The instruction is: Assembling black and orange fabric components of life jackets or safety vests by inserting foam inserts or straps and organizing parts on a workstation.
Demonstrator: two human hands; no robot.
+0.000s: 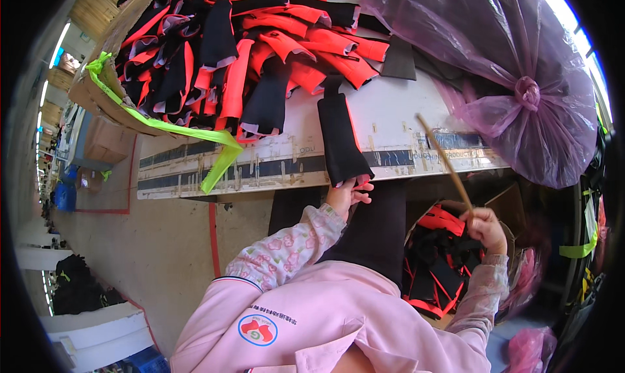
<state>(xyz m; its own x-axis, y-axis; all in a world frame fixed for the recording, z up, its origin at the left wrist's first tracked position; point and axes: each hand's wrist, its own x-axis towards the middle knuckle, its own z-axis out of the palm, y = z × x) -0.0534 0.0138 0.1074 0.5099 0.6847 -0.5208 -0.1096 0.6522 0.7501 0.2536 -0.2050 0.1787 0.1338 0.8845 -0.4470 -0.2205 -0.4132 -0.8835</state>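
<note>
My left hand point(347, 194) is at the front edge of the white table point(403, 117), its fingers closed on the near end of a black fabric sleeve point(340, 135) with an orange edge. The sleeve lies flat and points away from me. My right hand point(486, 228) is lower and to the right, wrapped round a thin wooden stick point(449, 168) that slants up and to the left over the table edge. A big heap of orange and black fabric sleeves point(236, 54) lies beyond my left hand.
A cardboard box wall point(104, 106) with a yellow-green strip point(218, 158) borders the heap. A knotted purple plastic bag point(514, 67) bulges over the table's right side. Below my right hand, a box holds more orange and black pieces point(436, 269). Pink plastic point(530, 348) lies at lower right.
</note>
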